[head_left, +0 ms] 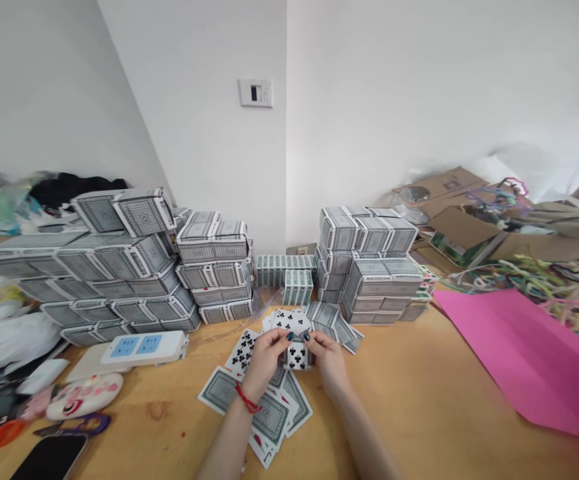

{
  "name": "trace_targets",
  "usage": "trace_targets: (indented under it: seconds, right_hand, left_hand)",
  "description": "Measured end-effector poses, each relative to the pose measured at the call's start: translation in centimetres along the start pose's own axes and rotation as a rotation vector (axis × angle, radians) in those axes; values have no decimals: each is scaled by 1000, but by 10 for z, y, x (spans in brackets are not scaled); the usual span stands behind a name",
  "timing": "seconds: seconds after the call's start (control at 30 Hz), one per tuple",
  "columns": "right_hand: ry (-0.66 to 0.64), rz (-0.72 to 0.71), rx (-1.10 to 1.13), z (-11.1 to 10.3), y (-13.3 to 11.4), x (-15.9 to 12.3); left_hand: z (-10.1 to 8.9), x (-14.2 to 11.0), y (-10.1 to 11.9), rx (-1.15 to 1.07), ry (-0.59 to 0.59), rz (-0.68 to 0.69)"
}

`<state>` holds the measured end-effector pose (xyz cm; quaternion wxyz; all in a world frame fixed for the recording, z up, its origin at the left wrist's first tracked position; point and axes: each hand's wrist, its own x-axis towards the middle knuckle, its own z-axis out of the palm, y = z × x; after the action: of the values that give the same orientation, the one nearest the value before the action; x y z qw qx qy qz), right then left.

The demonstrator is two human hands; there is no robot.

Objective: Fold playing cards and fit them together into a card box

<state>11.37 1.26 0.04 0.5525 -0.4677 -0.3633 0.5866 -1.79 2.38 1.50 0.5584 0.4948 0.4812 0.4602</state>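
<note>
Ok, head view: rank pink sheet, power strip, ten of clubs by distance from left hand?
From the left hand:
1. Ten of clubs, just left
2. Power strip, farther left
3. Pink sheet, far right

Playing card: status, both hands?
Left hand and right hand pinching folded club card between them. Loose cards around and beneath wrists. Stacked card blocks behind, clear of hands.

Soft, fairly bright light filled the view, with faint shadows under the hands and little glare. Beyond the pink sheet (524,367), the clutter looked smeared (the wide lens seemed to stretch things there), while fine card print was slightly soft.
</note>
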Motion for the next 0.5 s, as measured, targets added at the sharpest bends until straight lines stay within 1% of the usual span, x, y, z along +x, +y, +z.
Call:
trace_targets:
  seconds: [0.1,0.27,0.4,0.5]
  right_hand:
    - [19,-40,-36,1,2,1]
    - [27,-134,-152,2,1,-1]
    - [30,-147,-146,2,0,-1]
    - [57,-123,-135,2,2,0]
  left_hand:
    - [1,0,0,63,34,44]
    - [2,-2,3,128,41,103]
    - [4,-2,4,138,81,93]
    - [4,-1,3,140,101,91]
